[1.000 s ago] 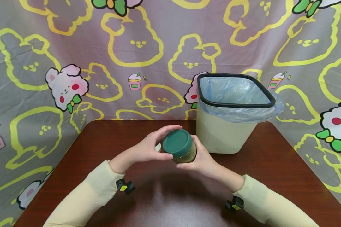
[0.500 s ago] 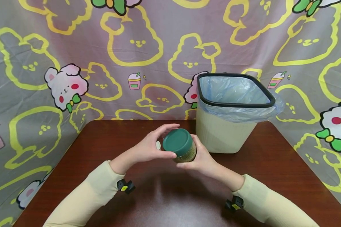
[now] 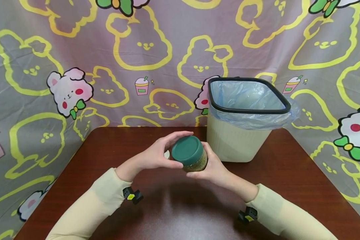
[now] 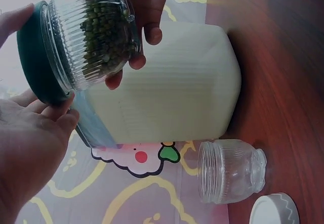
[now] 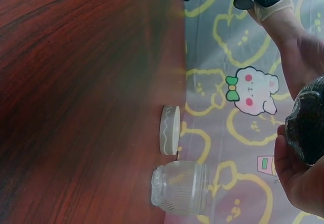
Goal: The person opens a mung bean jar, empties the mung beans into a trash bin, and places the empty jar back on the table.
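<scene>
A ribbed glass jar [image 4: 98, 37] with small green beans inside is tilted in the air, its dark green lid [image 3: 186, 149] on top. My right hand [image 3: 214, 168] grips the glass body from the right and below. Around the lid's rim curl the fingers and thumb of my left hand [image 3: 154, 155], fingertips on the far side and thumb on the near side. Behind my hands, on the table, stands a second clear glass jar [image 4: 230, 171], lidless. Beside that jar lies a white lid [image 5: 170, 130] with a zigzag edge; in the head view most of both is hidden.
A cream waste bin [image 3: 237, 143] with a black rim and blue bag liner [image 3: 249, 121] stands at the back right of the dark wooden table [image 3: 123, 140]. A patterned cloth [image 3: 168, 50] hangs behind and at both sides.
My left fingers and thumb shift slightly around the green lid, moving back and then forward along its rim. The right hand and jar stay nearly still.
</scene>
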### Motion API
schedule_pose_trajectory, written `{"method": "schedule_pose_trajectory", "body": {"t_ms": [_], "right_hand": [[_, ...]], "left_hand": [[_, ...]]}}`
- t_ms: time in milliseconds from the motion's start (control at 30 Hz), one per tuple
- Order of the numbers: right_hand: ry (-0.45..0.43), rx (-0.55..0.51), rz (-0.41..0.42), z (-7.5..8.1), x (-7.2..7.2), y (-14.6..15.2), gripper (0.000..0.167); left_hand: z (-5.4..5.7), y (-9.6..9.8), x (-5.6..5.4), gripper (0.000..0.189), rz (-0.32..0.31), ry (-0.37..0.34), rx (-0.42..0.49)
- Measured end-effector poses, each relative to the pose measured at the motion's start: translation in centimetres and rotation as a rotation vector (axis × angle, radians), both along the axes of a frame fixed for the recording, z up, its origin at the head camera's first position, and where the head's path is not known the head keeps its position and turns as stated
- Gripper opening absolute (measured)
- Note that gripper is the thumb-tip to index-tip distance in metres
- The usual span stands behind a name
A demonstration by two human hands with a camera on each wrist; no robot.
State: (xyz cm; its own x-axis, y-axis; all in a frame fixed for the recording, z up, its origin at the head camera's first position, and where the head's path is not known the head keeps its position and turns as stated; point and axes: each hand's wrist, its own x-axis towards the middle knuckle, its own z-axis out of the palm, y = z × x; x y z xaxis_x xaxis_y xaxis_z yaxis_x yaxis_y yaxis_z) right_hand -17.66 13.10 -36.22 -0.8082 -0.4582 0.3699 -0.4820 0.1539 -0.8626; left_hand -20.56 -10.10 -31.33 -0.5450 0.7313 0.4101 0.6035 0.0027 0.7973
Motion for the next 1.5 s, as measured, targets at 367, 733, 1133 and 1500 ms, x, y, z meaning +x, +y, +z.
{"method": "schedule_pose_trajectory", "body": {"t_ms": [367, 733, 1133, 1500], "right_hand": [[0.005, 0.009, -0.020, -0.28, -0.27, 0.03, 0.086], [0.002, 0.012, -0.019, -0.12, -0.19, -0.04, 0.086], [0.007, 0.013, 0.006, -0.04, -0.21, -0.05, 0.086], [0.007, 0.002, -0.012, -0.10, -0.36, 0.06, 0.086]], "left_hand": [[-0.15, 0.12, 0.34, 0.083, 0.127, 0.019, -0.021], [-0.42, 0.21, 0.31, 0.086, 0.183, 0.066, -0.056], [-0.24, -0.01, -0.26, 0.087, 0.028, 0.010, -0.027], [-0.11, 0.34, 0.41, 0.087, 0.198, 0.048, -0.067]]}}
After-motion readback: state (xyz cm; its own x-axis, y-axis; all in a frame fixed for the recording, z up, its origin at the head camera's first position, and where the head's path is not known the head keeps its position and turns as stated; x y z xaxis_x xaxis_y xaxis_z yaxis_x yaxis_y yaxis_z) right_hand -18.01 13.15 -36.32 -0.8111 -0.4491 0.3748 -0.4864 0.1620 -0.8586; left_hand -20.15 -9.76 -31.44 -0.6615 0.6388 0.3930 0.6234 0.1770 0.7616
